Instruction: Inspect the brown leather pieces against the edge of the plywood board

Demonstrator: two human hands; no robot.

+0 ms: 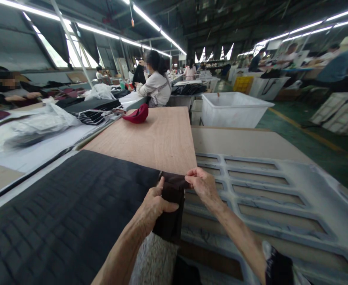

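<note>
My right hand (202, 184) pinches the end of a dark brown strip of fabric (174, 180) between thumb and fingertips. Beside it, my left hand (153, 208) rests on dark material with index finger and thumb spread apart; its other fingers are hidden. A thin light line crosses the strip near the left index fingertip. Left of the hands lies a wide black sheet (73, 198) with rows of slit-like marks, its right edge close to the strip. On the right is a greyish template frame (233, 190) with several long rectangular openings.
A bare wooden board (156, 134) lies ahead, with a red curved piece (136, 114) on its far left edge. A white bin (235, 109) stands beyond the table. Plastic bags (34, 122) and stacked black pieces (90, 107) lie left. A person (157, 85) sits ahead; others work farther off.
</note>
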